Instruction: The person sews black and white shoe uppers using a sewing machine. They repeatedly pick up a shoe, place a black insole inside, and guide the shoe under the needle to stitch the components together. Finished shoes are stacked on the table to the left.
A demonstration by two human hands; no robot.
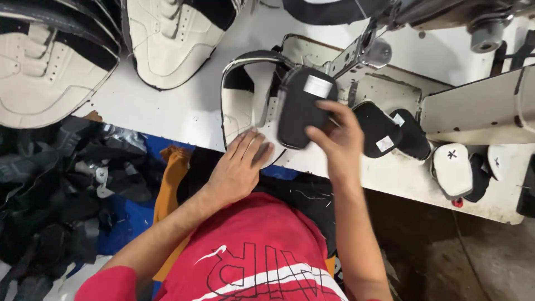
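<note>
My right hand (pixel 337 136) grips a black padded shoe tongue (pixel 301 108) with a white label, holding it over a white and black shoe upper (pixel 245 100) at the sewing machine. My left hand (pixel 242 161) lies flat with fingers spread on the near edge of that upper, pressing it to the white table (pixel 167 108). The machine's metal head and presser part (pixel 362 56) stand just behind the tongue.
Stacks of white and black shoe uppers (pixel 167 39) lie at the back left, another stack (pixel 44 61) at far left. More black tongues (pixel 390 131) and white pieces (pixel 454 167) sit to the right. A heap of black scraps (pixel 61 189) fills the floor at left.
</note>
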